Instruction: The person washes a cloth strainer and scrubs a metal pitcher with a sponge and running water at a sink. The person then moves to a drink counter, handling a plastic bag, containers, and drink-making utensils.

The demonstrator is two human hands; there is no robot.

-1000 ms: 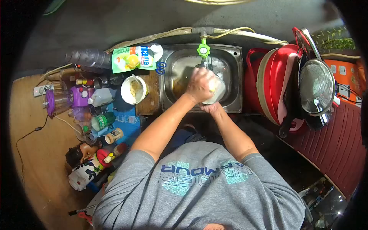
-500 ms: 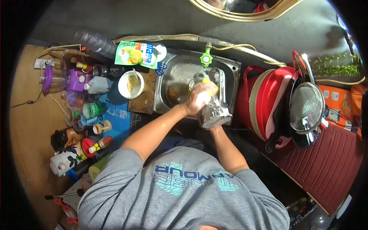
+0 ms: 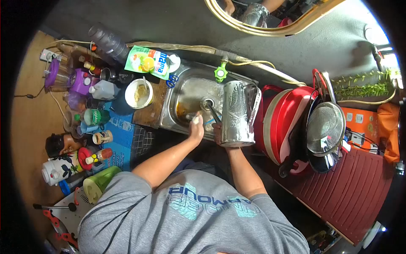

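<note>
A tall, clear-looking pitcher (image 3: 237,111) streaked with soap foam stands tilted over the right side of the steel sink (image 3: 168,111). Its handle points right. My right hand (image 3: 218,133) grips it low down, partly hidden behind it, with fingers showing at its left side. My left hand (image 3: 196,128) is apart from the pitcher, over the sink's front edge. Its fingers look closed with white foam on them; what they hold, if anything, is hidden. A dark rod-like handle (image 3: 214,113) slants between the drain and the pitcher.
A green tap (image 3: 220,73) is at the sink's back. On the left stand a white tub (image 3: 138,94), a detergent pouch (image 3: 146,62), a purple blender (image 3: 80,82) and several bottles. Red basins (image 3: 279,122) and a strainer (image 3: 325,128) are stacked on the right.
My left hand has come off the pitcher and moved down and left; the yellow sponge it held is no longer visible. The pitcher has turned more upright in the view.
</note>
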